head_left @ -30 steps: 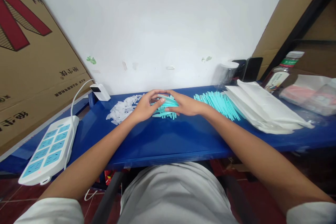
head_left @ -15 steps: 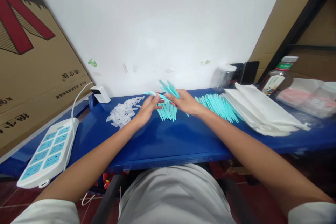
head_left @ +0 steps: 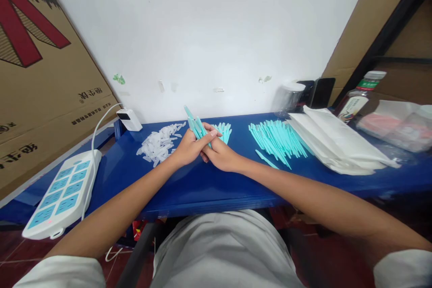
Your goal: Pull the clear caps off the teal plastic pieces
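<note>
Near the middle of the blue desk (head_left: 209,186) we clasp a small bundle of teal sticks (head_left: 195,126) with both hands. The fingers of our left hand (head_left: 187,148) wrap tight round it. Our right hand (head_left: 220,156) curls its fingers against the lower end. The bundle's tips tilt up and to the far left. A few teal sticks (head_left: 223,129) lie just beyond, a big teal heap (head_left: 277,137) to the right, and clear caps (head_left: 158,142) to the left.

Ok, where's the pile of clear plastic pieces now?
In the head view, the clear plastic pieces lie on the blue table, left of the left hand, near the white charger.
</note>
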Available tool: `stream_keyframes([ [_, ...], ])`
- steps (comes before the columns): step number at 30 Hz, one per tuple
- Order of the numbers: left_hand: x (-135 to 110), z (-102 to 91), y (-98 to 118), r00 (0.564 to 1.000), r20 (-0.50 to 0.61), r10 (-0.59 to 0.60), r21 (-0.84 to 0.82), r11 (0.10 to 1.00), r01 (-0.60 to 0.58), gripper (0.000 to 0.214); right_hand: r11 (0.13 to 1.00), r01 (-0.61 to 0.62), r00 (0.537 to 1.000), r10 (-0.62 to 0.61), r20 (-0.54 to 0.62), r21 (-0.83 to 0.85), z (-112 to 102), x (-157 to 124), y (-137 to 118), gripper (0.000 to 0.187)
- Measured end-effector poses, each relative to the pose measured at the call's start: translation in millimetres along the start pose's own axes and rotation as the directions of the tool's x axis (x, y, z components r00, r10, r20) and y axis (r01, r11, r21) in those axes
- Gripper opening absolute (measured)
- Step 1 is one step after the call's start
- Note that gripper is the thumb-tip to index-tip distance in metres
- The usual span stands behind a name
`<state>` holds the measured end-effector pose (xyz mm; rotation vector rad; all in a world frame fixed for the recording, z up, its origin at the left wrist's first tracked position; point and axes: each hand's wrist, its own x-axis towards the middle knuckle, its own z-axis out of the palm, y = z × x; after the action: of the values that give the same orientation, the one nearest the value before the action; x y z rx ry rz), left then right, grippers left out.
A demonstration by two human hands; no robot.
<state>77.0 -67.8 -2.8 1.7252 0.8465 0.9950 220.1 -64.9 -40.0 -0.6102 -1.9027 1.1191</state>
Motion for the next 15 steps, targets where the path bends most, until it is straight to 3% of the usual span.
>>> stream_keyframes([
  [4, 0.0, -1.0, 0.9, 0.999, -0.002, 0.043, 0.076, 0.996, -0.043, 0.040, 0.995, 0.054, 0.998, -0.052, 0.023, -0.086, -1.4, -0.9, -2.7, 0.005],
  [10, 5.5, -2.4, -4.1, 0.983, -0.029, 0.180, 0.151, 0.973, -0.174, 0.039, 0.908, 0.238, 0.971, -0.236, 0.049, -0.344, -5.1, 1.3, 2.8, 0.025],
  [12, 4.3, -1.6, -5.1, 0.988, -0.039, 0.146, 0.158, 0.978, -0.139, 0.041, 0.912, 0.236, 0.971, -0.237, 0.040, -0.336, -4.7, 0.6, 4.8, 0.025],
  [15, 0.3, 0.7, -5.0, 1.000, -0.022, 0.009, 0.128, 0.992, -0.006, 0.045, 0.973, 0.133, 0.991, -0.124, 0.058, -0.188, -2.6, -2.0, 6.9, 0.036],
])
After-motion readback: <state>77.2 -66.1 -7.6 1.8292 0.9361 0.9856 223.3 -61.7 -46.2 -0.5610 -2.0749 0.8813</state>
